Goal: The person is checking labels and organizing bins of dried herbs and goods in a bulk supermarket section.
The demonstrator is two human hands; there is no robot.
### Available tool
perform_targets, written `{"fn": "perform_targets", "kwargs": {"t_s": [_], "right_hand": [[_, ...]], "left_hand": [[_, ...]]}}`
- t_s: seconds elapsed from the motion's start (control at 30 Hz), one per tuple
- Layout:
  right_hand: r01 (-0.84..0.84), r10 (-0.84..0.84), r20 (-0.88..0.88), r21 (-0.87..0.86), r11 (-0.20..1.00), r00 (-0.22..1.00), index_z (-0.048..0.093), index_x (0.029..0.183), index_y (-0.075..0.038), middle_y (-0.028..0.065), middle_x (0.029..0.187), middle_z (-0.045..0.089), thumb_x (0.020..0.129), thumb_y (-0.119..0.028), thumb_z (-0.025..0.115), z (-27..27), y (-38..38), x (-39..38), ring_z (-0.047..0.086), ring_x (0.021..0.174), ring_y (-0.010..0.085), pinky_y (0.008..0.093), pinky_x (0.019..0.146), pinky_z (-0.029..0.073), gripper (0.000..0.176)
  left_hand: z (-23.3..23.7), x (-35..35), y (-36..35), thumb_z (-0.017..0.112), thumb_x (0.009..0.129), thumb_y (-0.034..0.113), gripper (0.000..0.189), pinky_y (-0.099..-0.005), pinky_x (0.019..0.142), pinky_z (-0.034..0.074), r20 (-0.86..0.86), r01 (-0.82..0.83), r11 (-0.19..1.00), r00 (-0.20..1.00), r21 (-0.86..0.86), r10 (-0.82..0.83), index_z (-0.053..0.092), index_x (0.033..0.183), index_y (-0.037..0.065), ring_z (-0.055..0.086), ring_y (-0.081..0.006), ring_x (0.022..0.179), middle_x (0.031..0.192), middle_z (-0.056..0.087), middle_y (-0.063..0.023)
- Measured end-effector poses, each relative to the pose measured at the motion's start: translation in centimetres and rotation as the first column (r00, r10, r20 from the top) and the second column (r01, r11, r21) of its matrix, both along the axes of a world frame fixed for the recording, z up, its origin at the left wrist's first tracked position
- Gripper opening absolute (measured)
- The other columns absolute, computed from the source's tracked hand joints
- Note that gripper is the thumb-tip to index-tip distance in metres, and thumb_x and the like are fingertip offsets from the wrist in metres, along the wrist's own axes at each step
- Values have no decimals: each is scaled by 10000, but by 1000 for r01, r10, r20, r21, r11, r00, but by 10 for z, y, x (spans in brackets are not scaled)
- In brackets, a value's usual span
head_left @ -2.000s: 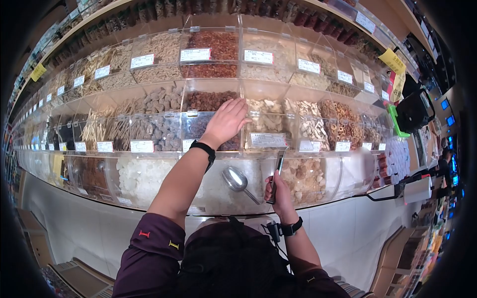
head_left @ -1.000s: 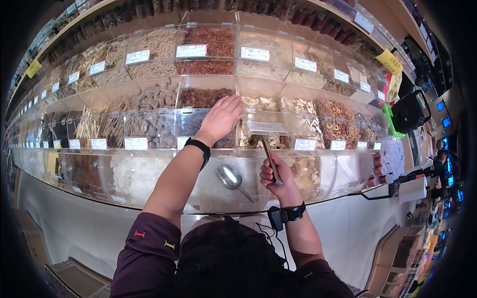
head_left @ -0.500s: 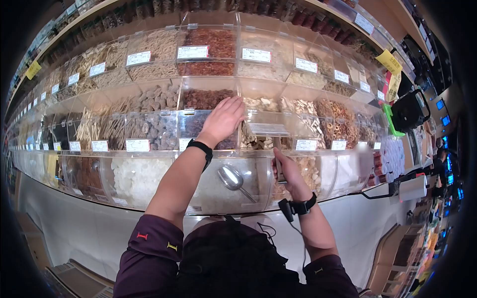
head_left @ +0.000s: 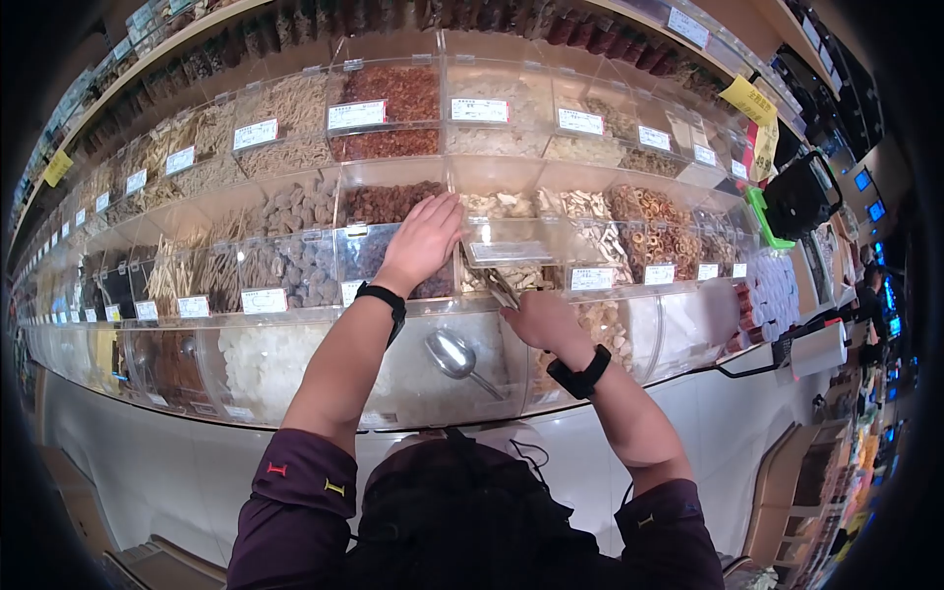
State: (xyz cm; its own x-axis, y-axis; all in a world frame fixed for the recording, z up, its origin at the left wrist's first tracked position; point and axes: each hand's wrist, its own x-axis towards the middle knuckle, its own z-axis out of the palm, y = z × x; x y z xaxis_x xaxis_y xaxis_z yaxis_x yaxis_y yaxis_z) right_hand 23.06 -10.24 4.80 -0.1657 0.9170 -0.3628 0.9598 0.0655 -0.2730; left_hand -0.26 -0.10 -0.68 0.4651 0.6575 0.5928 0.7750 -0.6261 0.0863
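My left hand (head_left: 423, 241) lies with its fingers stretched out and close together over the front of a clear bin of dark red dried fruit (head_left: 393, 202). Its fingertips are right at the divider of the neighbouring bin, which holds pale dried slices (head_left: 500, 205). My right hand (head_left: 544, 320) is closed round a slim metal tool (head_left: 504, 287). The tool points up and left into the front of the pale-slice bin, below its clear flap (head_left: 511, 252); I cannot tell its exact kind. Just below my hands, a metal scoop (head_left: 452, 354) rests in a lower bin of whitish contents.
Rows of clear bins with labels rise in front. White lumps (head_left: 270, 349) fill a lower bin at left; dried rings (head_left: 657, 221) sit to the right. A black device with a green edge (head_left: 801, 202) and a white roll (head_left: 818, 348) are at the right end.
My right hand has moved up and left and turned, bringing the metal tool from upright to slanting into the pale-slice bin. My left hand stays at the same bins; the view has shifted slightly.
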Motion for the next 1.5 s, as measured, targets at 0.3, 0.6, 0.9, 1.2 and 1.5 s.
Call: {"fn": "perform_targets", "kwargs": {"t_s": [0.3,0.6,0.9,1.2,1.5], "right_hand": [[30,-54,-185,-130,991,981,721,913,42,216,764,719,969,-389,604,-20,17,21,727,730,371,463,711,580,450],[171,-391,-543,-410,896,743,697,877,23,44,542,563,1023,-371,589,-30,13,52,543,417,145,297,422,434,433],[223,-409,-508,-388,894,758,698,876,29,46,540,560,1024,-374,595,1,2,54,553,437,150,310,443,428,441],[301,-413,-543,-287,909,731,698,870,27,40,544,568,1016,-386,604,-12,3,59,541,426,142,308,430,416,448],[231,-363,-517,-303,924,775,682,825,13,70,563,593,989,-462,630,-21,4,33,587,456,173,328,450,457,505]], "left_hand": [[-2,-1,0,548,1008,287,427,-430,1184,353,-18,-12,1000,1000,23,12,590,1317,-5,513,-304,1339,1379,595,-164],[-2,-1,1,584,975,207,407,-449,1173,368,-1,8,1000,1000,-11,-8,593,1320,-7,512,-337,1338,1420,572,-168],[-2,-1,1,573,981,230,413,-441,1178,361,0,10,1000,1000,7,-10,587,1319,-7,510,-322,1339,1403,580,-167],[-4,-2,2,565,989,229,407,-441,1177,360,-21,-2,1000,1000,5,2,587,1320,-7,511,-322,1339,1402,580,-174],[-5,0,3,561,992,233,412,-442,1175,362,-9,15,1000,1000,3,-15,584,1323,-12,512,-323,1338,1399,582,-177]]}}
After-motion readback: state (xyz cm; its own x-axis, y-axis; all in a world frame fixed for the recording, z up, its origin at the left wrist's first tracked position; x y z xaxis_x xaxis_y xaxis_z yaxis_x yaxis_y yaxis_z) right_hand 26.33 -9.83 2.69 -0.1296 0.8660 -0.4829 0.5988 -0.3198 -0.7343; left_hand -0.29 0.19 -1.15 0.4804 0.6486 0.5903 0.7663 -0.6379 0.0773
